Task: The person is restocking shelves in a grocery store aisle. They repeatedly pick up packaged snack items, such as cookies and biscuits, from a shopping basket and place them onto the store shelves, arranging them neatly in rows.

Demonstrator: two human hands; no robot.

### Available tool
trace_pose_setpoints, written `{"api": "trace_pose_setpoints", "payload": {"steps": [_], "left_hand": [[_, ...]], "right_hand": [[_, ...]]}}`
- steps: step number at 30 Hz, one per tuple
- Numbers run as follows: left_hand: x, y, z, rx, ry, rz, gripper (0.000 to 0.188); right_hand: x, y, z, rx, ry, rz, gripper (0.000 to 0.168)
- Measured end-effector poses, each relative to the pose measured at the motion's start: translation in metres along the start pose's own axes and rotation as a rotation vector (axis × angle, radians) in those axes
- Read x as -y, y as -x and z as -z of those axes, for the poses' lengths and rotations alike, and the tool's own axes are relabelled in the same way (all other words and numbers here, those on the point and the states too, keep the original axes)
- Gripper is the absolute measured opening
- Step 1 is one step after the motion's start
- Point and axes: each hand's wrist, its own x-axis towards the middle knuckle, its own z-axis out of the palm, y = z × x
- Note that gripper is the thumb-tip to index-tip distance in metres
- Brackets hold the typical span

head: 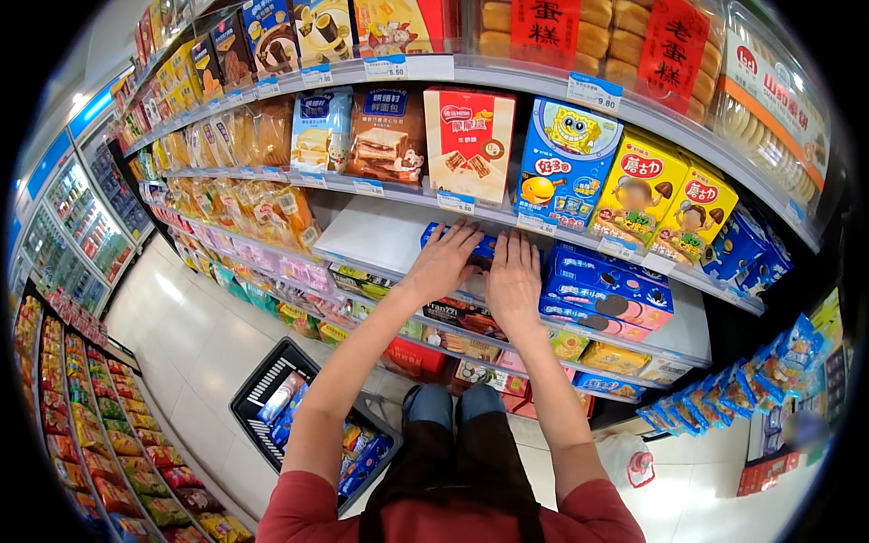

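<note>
My left hand (445,261) lies with its fingers stretched over a blue biscuit box (483,250) on the middle shelf. Beside it, my right hand (514,275) rests palm down over the right part of the same spot, fingers close together. Most of that box is hidden beneath both hands, so a firm grip cannot be made out. Just right of my right hand sits a stack of blue and pink Oreo boxes (604,288). A bare white stretch of the shelf board (380,234) shows to the left of my left hand.
Overhead, a shelf edge (400,190) carries price tags and snack boxes. A black shopping basket (271,366) with blue packets stands on the floor by my left leg. Bagged snacks hang from a strip (740,380) at right. A plastic bag (621,455) lies on the floor.
</note>
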Motion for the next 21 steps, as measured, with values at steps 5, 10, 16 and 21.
{"api": "trace_pose_setpoints", "payload": {"steps": [5, 10, 16, 21], "left_hand": [[0.002, 0.001, 0.002, 0.047, 0.005, 0.016, 0.064], [-0.001, 0.007, 0.011, 0.052, 0.049, 0.020, 0.066], [-0.002, 0.010, 0.012, -0.031, 0.063, -0.026, 0.066], [-0.012, 0.011, 0.019, -0.031, 0.049, -0.001, 0.064]], "right_hand": [[-0.001, 0.007, -0.010, 0.023, 0.097, -0.008, 0.048], [0.004, 0.010, -0.004, 0.005, 0.127, 0.014, 0.047], [0.003, 0.011, 0.004, 0.023, 0.067, 0.022, 0.064], [0.007, 0.011, 0.020, 0.020, 0.032, 0.014, 0.062]]}}
